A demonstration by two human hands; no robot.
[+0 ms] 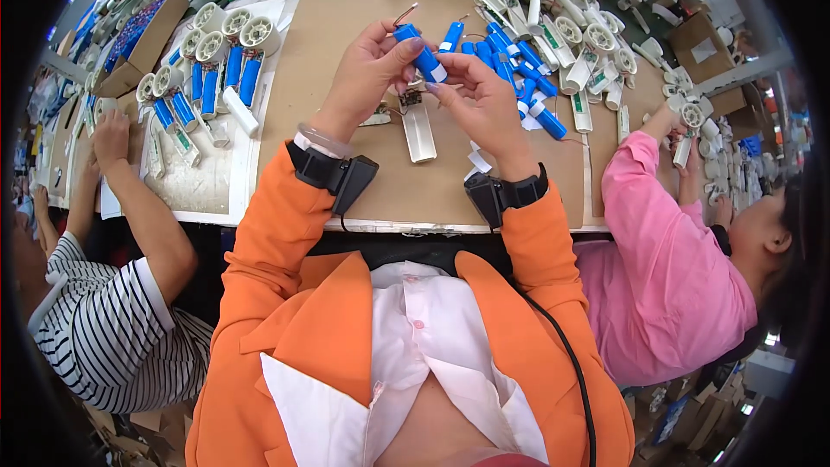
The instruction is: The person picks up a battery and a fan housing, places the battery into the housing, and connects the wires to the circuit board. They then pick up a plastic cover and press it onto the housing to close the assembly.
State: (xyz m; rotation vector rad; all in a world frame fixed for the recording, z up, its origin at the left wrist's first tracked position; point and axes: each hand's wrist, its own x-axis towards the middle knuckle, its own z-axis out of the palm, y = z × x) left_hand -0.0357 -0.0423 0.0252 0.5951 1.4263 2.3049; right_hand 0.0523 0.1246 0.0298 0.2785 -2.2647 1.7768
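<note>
Both hands hold a blue cylindrical battery pack [421,54] with a white end and thin wires at its upper end. My left hand [373,69] pinches it near the top with thumb and fingers. The fingers of my right hand [486,105] close on its lower end. Just under the hands, on the brown cardboard sheet [316,43], lies an open white plastic housing [420,137], with a small wired part [410,99] at its upper end. Several more blue battery packs [546,118] lie in a loose pile right of my hands.
White fan-like heads and handles [598,37] heap up at the back right. At left, half-assembled units with blue batteries [207,86] stand beside a cardboard box [143,43]. Co-workers sit on both sides: a striped shirt [112,320] at left, a pink sleeve [635,182] at right.
</note>
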